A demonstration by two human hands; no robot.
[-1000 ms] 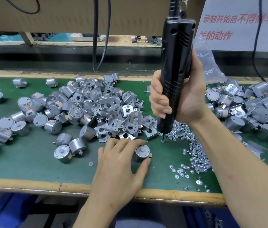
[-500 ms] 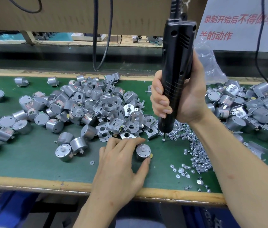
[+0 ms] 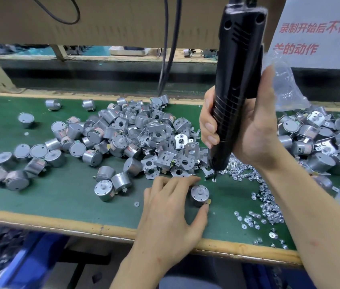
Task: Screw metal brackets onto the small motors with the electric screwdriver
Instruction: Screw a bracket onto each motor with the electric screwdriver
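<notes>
Head view: ribbed black screwdriver (image 3: 236, 80), round silvery metal motor (image 3: 199, 195), green mat (image 3: 60, 195).

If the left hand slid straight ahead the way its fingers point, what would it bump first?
Probably the metal brackets piled just past the left hand, which grips a small motor. The gap between looks tiny, though depth is unclear.

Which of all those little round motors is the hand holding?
The motor standing upright by itself, pinched by the left hand; all the others lie loose and untouched.
</notes>
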